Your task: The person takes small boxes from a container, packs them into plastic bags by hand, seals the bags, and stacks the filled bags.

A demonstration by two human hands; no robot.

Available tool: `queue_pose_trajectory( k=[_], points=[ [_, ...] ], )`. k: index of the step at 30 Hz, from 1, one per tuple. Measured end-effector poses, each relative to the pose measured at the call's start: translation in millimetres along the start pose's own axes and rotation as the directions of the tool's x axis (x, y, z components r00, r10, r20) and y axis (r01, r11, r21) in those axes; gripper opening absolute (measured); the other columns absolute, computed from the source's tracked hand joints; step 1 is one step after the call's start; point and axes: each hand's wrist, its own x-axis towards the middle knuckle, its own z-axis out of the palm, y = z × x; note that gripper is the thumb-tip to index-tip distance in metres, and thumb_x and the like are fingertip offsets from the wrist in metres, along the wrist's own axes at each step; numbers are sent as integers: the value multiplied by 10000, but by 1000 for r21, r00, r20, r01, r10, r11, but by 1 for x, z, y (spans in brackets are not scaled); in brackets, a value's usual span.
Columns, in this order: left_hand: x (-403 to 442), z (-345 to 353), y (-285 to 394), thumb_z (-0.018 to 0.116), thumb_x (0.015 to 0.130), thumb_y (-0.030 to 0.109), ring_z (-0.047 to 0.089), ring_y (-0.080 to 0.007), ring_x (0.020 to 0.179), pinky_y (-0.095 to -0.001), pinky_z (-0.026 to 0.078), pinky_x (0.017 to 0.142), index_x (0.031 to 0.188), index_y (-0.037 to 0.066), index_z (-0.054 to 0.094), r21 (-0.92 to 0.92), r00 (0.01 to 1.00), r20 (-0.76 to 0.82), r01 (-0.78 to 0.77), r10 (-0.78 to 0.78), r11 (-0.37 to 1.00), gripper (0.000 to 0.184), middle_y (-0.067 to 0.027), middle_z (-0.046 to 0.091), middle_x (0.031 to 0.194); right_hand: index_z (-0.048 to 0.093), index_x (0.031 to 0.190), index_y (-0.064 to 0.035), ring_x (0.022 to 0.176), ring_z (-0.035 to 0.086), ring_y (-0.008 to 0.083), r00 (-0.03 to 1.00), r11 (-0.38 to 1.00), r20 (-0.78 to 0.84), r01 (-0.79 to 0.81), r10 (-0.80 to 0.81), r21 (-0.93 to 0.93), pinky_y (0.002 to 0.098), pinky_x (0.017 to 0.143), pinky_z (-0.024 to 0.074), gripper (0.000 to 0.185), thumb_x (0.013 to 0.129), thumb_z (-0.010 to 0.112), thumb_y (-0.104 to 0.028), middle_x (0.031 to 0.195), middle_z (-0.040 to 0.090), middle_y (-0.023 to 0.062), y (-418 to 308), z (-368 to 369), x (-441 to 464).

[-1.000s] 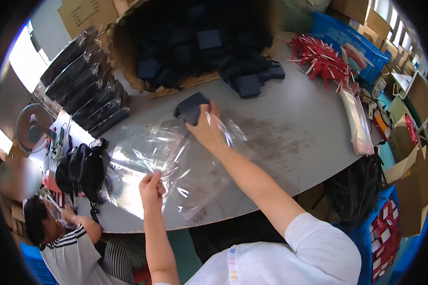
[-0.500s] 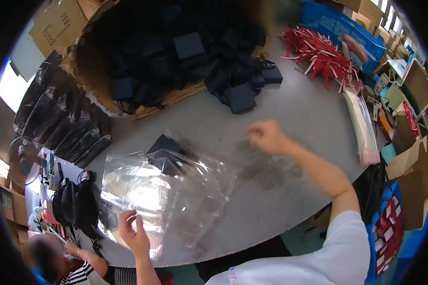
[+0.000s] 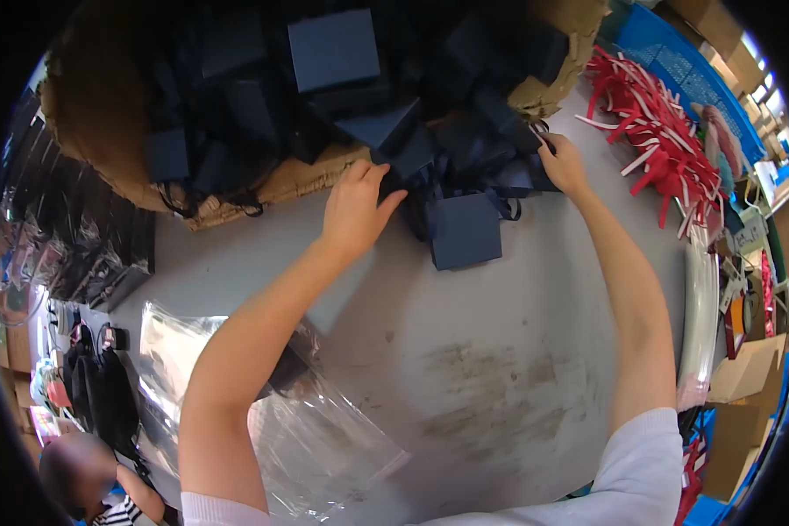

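A large torn carton (image 3: 276, 188) lies open toward me, with several dark blue boxes inside and spilling from its mouth. My left hand (image 3: 357, 206) is at the carton's front edge, fingers apart, touching or just beside the spilled boxes. At the right end of the pile, my right hand (image 3: 561, 159) has its fingers pinched at a dark piece whose shape I cannot make out. A dark blue box (image 3: 466, 232) with a dark ribbon lies on the table between my hands. Under my left forearm, clear plastic bags (image 3: 324, 447) partly cover another dark box.
Red and white ribbons (image 3: 657, 131) lie at the right beside a blue crate (image 3: 684, 66). A clear plastic bundle (image 3: 700, 316) runs along the right table edge. Black wrapped stacks (image 3: 88, 210) stand at the left. Another person (image 3: 83, 478) is at lower left.
Both hands have moved forward to the carton and the box pile. The dark box set down on the plastic bags stays there, and the view has shifted closer to the carton.
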Motion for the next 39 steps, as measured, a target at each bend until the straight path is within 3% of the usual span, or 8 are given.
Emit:
queue_pose_trajectory(
  k=[1, 3, 8, 10, 14, 19, 24, 39],
  points=[
    [0, 1, -3, 728, 815, 141, 590, -364, 986, -407, 497, 842, 1120, -1, 638, 5, 1000, 7, 20, -20, 1000, 348, -149, 602, 1054, 682, 1072, -42, 1037, 618, 358, 1000, 1000, 20, 3, -3, 8, 413, 906, 476, 407, 919, 562, -399, 1060, 666, 207, -5, -9, -3],
    [0, -1, -9, 721, 822, 132, 597, -365, 985, -406, 503, 836, 1148, 2, 629, -70, 994, 23, 111, -109, 991, 363, -148, 598, 1061, 682, 1078, -42, 952, 652, 343, 876, 936, 333, -343, 349, -80, 397, 862, 499, 385, 918, 565, -372, 1009, 685, 200, -29, -39, -7],
    [4, -5, -21, 718, 820, 107, 635, -341, 872, -398, 512, 768, 961, -1, 696, -116, 997, -39, 64, -69, 991, 179, -124, 653, 954, 687, 1074, -29, 907, 671, 257, 944, 981, -278, -145, 176, 126, 340, 815, 500, 436, 886, 622, -418, 1023, 709, 162, 30, -18, 52],
    [5, -6, -22, 710, 813, 75, 646, -310, 799, -375, 512, 723, 875, -4, 702, -55, 995, -90, -53, 48, 997, 100, -112, 668, 863, 685, 1076, -1, 951, 660, 222, 914, 825, -144, -264, 379, 500, 328, 816, 496, 488, 835, 698, -424, 1035, 712, 138, 38, -3, 83],
    [8, -18, -15, 689, 819, 38, 650, -249, 765, -336, 508, 714, 886, -8, 687, -153, 997, -10, 72, -74, 986, 81, -93, 670, 828, 683, 1099, 22, 982, 663, 211, 913, 695, 125, -380, 389, 610, 341, 816, 499, 521, 786, 758, -388, 1046, 706, 155, -8, 3, 101],
    [5, -35, -20, 674, 839, 29, 631, -159, 769, -297, 493, 738, 861, -21, 642, -486, 932, -23, 307, -363, 818, 64, -61, 664, 826, 683, 1039, 47, 919, 694, 296, 896, 838, -58, -386, 440, 386, 397, 803, 517, 487, 824, 718, -388, 950, 712, 208, -7, 10, 110],
    [11, -14, -23, 714, 806, 44, 636, -233, 835, -321, 497, 765, 985, 52, 738, -188, 996, -90, -26, 9, 982, 181, -86, 661, 893, 688, 954, 76, 935, 666, 433, 940, 927, 33, -340, 339, 157, 454, 838, 512, 559, 842, 668, -471, 896, 677, 300, 10, 11, 117],
    [18, -28, -21, 648, 896, 72, 575, -154, 791, -281, 469, 744, 948, -8, 618, -623, 943, 132, 318, -305, 715, 100, -61, 629, 854, 690, 916, 51, 927, 663, 430, 934, 908, -8, -344, 356, 237, 459, 809, 503, 488, 856, 649, -432, 882, 671, 293, 8, 12, 106]
  ],
)
